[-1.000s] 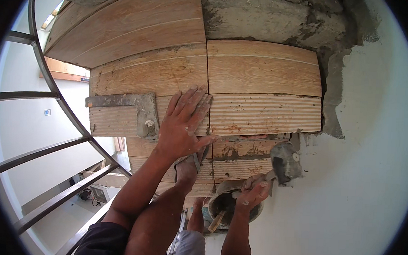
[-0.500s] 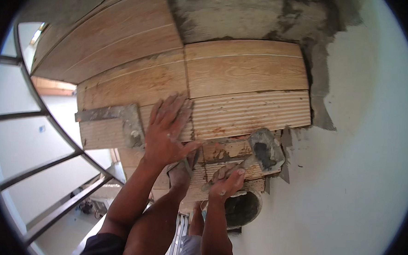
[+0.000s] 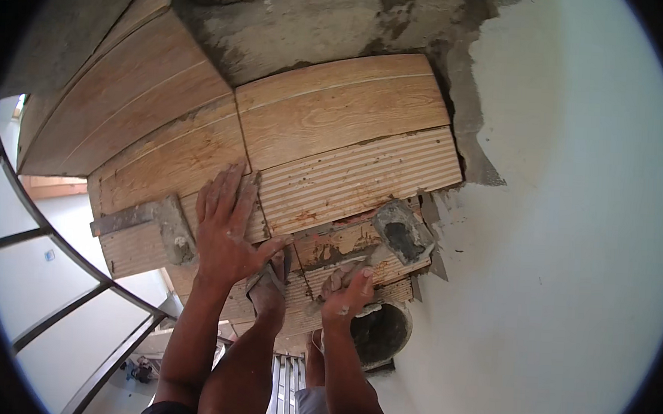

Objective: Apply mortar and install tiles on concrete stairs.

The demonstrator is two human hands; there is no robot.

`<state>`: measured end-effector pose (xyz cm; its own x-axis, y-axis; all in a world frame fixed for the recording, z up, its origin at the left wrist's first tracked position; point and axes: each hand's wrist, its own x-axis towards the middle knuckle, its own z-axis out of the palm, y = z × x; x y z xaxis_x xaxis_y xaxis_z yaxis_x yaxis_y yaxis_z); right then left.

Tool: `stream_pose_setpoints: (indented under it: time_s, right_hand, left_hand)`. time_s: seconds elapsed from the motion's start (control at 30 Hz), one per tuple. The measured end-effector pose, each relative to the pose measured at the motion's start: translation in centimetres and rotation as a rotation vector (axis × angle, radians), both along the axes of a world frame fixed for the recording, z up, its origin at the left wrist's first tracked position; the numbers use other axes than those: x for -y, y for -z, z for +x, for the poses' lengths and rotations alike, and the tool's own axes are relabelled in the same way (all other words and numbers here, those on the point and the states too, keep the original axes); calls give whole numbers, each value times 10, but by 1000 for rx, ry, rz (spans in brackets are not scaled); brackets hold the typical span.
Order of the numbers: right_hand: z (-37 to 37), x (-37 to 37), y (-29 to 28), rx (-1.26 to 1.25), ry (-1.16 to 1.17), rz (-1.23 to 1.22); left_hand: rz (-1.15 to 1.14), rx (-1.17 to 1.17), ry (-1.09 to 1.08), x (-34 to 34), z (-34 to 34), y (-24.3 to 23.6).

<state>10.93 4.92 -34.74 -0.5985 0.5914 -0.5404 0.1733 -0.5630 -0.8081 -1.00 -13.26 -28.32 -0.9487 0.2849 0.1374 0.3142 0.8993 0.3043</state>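
Observation:
My left hand (image 3: 226, 235) lies flat, fingers spread, on the wood-look stair tiles, over the joint beside a ribbed, striped tile strip (image 3: 363, 179). My right hand (image 3: 348, 292) is closed round the handle of a mallet (image 3: 404, 232). Grey mortar cakes its head, with a dark patch showing. That head is over the lower ribbed tiles near the wall; whether it touches them I cannot tell. Above the striped strip lies a smooth wood-grain tile (image 3: 344, 110). Left of my left hand rests an L-shaped metal tool (image 3: 173, 232) crusted with mortar.
A bucket (image 3: 381, 335) with grey mix stands below my right hand, by the white wall (image 3: 537, 293). My sandalled foot (image 3: 268, 297) is on the lower tiles. A metal railing (image 3: 66, 264) curves along the left. Bare concrete (image 3: 303, 26) shows at the top.
The whole view has shifted, so the tiles and both hands appear further left. My left hand stays flat on the tile, and my right hand keeps hold of the mallet.

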Motion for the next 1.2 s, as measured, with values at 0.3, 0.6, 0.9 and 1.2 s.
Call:
stream_pose_setpoints:
  time_s: [0.3, 0.6, 0.9, 1.2]
  right_hand:
    - [-11, -41, -48, -116, -594, 791]
    - [-50, -30, -45, -51, -795, 997]
    - [-51, -24, -48, -90, -764, 916]
    - [-18, -21, -47, -149, -608, 480]
  left_hand:
    - [68, -8, -23, 1, -1, 2]
    - [99, 24, -36, 2, 2, 4]
    - [128, 26, -48, 1, 1, -1]
    - [131, -10, -46, 7, 2, 6]
